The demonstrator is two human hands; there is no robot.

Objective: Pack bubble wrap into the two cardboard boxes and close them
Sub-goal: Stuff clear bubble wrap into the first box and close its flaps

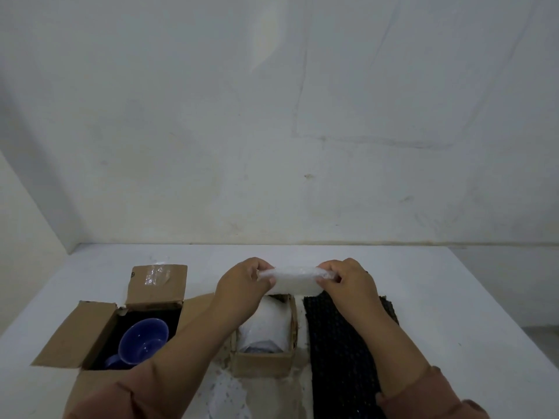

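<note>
A folded piece of white bubble wrap [295,279] is held up between my left hand [242,282] and my right hand [348,282], one hand pinching each end. It hangs just above the far edge of the small open cardboard box [263,362], which has white bubble wrap [266,328] inside. To the left stands a larger open cardboard box [99,325] with its flaps spread out. A blue mug [143,340] lies inside it on a dark lining.
A black bubbled sheet [341,355] lies flat on the white table [453,297] right of the small box. More white wrap [227,394] lies in front of the small box. A wall runs along the table's far edge and left side.
</note>
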